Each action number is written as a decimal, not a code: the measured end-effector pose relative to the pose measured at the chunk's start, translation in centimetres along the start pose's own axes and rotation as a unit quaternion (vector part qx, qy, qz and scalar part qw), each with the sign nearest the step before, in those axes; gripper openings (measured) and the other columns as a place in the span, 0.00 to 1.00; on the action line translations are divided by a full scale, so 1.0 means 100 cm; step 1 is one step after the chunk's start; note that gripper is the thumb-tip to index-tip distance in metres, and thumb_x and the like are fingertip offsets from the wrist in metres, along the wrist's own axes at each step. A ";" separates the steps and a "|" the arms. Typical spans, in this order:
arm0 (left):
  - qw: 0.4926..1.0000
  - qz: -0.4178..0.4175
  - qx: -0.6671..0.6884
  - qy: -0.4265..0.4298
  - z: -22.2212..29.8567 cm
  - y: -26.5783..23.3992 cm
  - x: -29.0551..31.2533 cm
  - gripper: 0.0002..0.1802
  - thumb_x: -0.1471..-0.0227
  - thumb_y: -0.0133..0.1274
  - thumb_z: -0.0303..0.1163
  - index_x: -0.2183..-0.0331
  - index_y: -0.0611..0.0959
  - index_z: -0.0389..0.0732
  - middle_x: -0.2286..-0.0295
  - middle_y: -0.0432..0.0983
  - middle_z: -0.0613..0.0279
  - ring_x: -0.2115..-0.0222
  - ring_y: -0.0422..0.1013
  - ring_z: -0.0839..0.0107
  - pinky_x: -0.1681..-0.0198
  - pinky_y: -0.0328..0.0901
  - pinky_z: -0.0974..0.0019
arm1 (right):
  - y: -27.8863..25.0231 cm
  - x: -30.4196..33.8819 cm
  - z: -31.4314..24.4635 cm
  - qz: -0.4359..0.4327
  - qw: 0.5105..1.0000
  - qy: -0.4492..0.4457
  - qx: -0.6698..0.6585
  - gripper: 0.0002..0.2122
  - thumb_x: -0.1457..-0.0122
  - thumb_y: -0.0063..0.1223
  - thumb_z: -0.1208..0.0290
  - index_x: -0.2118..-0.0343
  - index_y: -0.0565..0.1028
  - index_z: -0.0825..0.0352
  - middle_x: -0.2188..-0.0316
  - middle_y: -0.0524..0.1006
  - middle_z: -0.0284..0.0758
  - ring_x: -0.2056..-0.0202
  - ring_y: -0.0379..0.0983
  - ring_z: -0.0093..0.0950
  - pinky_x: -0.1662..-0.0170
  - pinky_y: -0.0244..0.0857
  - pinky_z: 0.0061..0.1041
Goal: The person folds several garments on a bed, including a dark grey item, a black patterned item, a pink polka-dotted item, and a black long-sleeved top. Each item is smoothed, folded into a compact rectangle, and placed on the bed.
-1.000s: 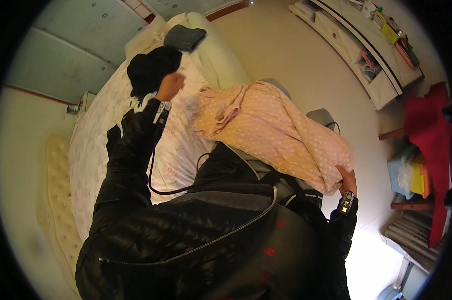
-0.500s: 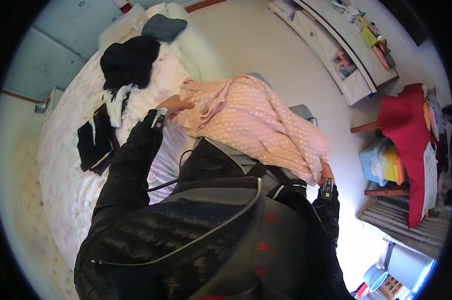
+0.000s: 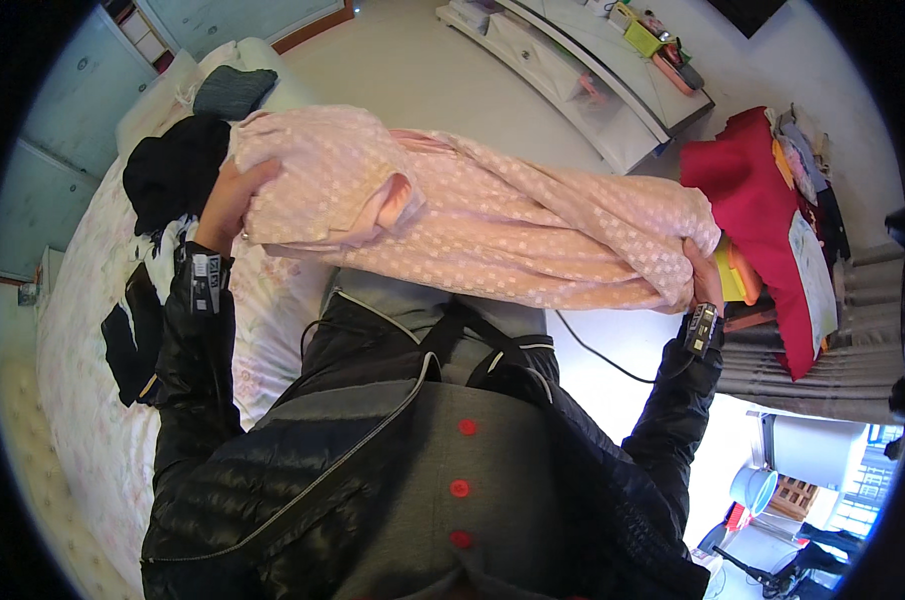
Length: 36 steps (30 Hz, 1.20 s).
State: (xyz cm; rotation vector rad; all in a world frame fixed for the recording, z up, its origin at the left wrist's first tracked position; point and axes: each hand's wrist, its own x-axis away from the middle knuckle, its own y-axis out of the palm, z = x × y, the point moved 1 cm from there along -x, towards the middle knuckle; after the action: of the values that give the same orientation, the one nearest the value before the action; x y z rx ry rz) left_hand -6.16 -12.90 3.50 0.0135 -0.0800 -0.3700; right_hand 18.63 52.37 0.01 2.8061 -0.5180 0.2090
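A long pink garment [image 3: 513, 215] with a pale dotted pattern stretches sideways in front of my body, held up by both hands. Its left part is folded over, and an opening like a cuff hangs near that fold. My left hand [image 3: 235, 200] grips the left end, thumb on top and the other fingers hidden beneath the cloth. At the opposite end, my right hand [image 3: 706, 275] is closed on the lower corner. Just behind my left hand, a black garment [image 3: 173, 170] lies bunched on the bed [image 3: 78, 320].
A dark grey-green folded cloth [image 3: 235, 92] and folded black clothing [image 3: 133, 345] lie on the bed. Beyond the floor stands a white cabinet [image 3: 573, 60] with a green basket [image 3: 641, 38] on top. Red cloth [image 3: 738, 220] drapes at the right; a blue basin [image 3: 755, 488] is lower right.
Both hands have lifted the pink garment away from my lap and spread farther apart, the left outward to the left. The cloth now hangs straighter between them. My view has turned slightly right.
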 end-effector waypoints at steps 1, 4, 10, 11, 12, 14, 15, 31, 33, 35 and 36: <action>1.000 0.010 -0.026 0.000 -0.003 0.008 -0.005 0.27 0.45 0.57 0.31 0.45 0.73 0.35 0.53 0.77 0.59 0.57 0.76 0.68 0.52 0.71 0.65 | -0.010 0.004 -0.001 0.009 1.000 0.000 0.003 0.28 0.37 0.55 0.67 0.36 0.59 0.68 0.44 0.71 0.43 0.45 0.71 0.37 0.43 0.68 0.37; 0.977 -0.031 -0.210 -0.009 -0.037 0.025 -0.017 0.19 0.44 0.56 0.34 0.52 0.81 0.36 0.66 0.80 0.62 0.68 0.74 0.76 0.64 0.69 0.68 | -0.022 0.014 0.025 0.085 0.994 0.027 0.069 0.28 0.38 0.54 0.69 0.37 0.61 0.69 0.44 0.71 0.40 0.45 0.70 0.36 0.41 0.65 0.34; 0.958 -0.001 -0.285 -0.038 -0.071 0.030 -0.027 0.17 0.42 0.55 0.36 0.59 0.83 0.31 0.72 0.80 0.63 0.76 0.73 0.77 0.72 0.68 0.69 | -0.013 0.025 0.078 0.051 0.994 0.074 0.067 0.23 0.38 0.53 0.73 0.41 0.65 0.71 0.49 0.75 0.41 0.51 0.75 0.32 0.47 0.69 0.30; 0.965 -0.022 -0.256 -0.043 -0.068 0.031 -0.027 0.17 0.42 0.55 0.36 0.58 0.82 0.30 0.70 0.80 0.63 0.72 0.73 0.77 0.68 0.68 0.70 | -0.010 0.026 0.073 0.062 0.993 0.070 0.069 0.22 0.38 0.53 0.73 0.42 0.65 0.71 0.50 0.75 0.41 0.51 0.75 0.32 0.48 0.70 0.30; 0.971 -0.030 -0.230 -0.052 -0.063 0.031 -0.026 0.18 0.41 0.55 0.36 0.57 0.81 0.29 0.68 0.81 0.62 0.69 0.74 0.76 0.65 0.69 0.70 | -0.006 0.026 0.063 0.072 0.993 0.065 0.071 0.22 0.38 0.53 0.73 0.42 0.66 0.71 0.50 0.75 0.41 0.52 0.76 0.32 0.48 0.71 0.30; 0.978 -0.049 -0.194 -0.055 -0.053 0.034 -0.023 0.20 0.40 0.54 0.37 0.55 0.80 0.29 0.65 0.81 0.62 0.66 0.75 0.76 0.61 0.69 0.70 | 0.010 0.021 0.037 0.066 0.994 0.068 0.055 0.22 0.39 0.52 0.75 0.42 0.65 0.71 0.50 0.75 0.42 0.53 0.76 0.33 0.50 0.72 0.30; 0.980 -0.061 -0.184 -0.049 -0.048 0.037 -0.021 0.20 0.39 0.54 0.37 0.54 0.80 0.29 0.64 0.81 0.62 0.65 0.75 0.76 0.60 0.69 0.70 | 0.022 0.020 0.023 0.044 0.995 0.061 0.063 0.22 0.39 0.52 0.75 0.42 0.65 0.71 0.50 0.75 0.42 0.52 0.76 0.33 0.50 0.72 0.30; 0.998 -0.048 0.019 -0.021 -0.037 0.040 -0.001 0.20 0.39 0.53 0.34 0.52 0.78 0.29 0.61 0.80 0.60 0.63 0.76 0.75 0.58 0.70 0.71 | 0.306 -0.048 0.083 -0.151 0.822 -0.042 0.547 0.22 0.49 0.57 0.63 0.55 0.73 0.74 0.58 0.76 0.52 0.55 0.74 0.46 0.51 0.67 0.38; 0.998 -0.041 0.021 -0.046 -0.040 0.037 0.003 0.20 0.39 0.53 0.34 0.51 0.78 0.29 0.60 0.80 0.60 0.62 0.76 0.75 0.57 0.70 0.71 | 0.320 -0.052 0.116 -0.212 0.833 -0.028 0.511 0.25 0.45 0.58 0.57 0.54 0.72 0.77 0.57 0.76 0.57 0.54 0.74 0.50 0.51 0.68 0.40; 0.997 -0.037 0.022 -0.056 -0.042 0.034 0.005 0.20 0.39 0.53 0.33 0.51 0.78 0.29 0.60 0.80 0.60 0.62 0.76 0.74 0.57 0.70 0.71 | 0.317 -0.052 0.129 -0.218 0.874 -0.032 0.433 0.27 0.44 0.59 0.56 0.51 0.70 0.76 0.60 0.77 0.53 0.58 0.76 0.45 0.54 0.69 0.38; 0.997 -0.032 0.020 -0.060 -0.043 0.033 0.006 0.20 0.39 0.52 0.33 0.51 0.77 0.29 0.59 0.80 0.59 0.62 0.75 0.74 0.57 0.70 0.71 | 0.302 -0.052 0.124 -0.243 0.879 0.001 0.410 0.27 0.44 0.59 0.56 0.50 0.70 0.75 0.62 0.78 0.51 0.59 0.77 0.41 0.55 0.70 0.36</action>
State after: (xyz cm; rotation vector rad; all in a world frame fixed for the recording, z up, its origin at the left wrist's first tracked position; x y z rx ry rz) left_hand -4.06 -10.00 -0.66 0.0331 -0.2062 -0.4336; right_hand 3.82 23.31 -5.33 3.6181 0.4102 0.3939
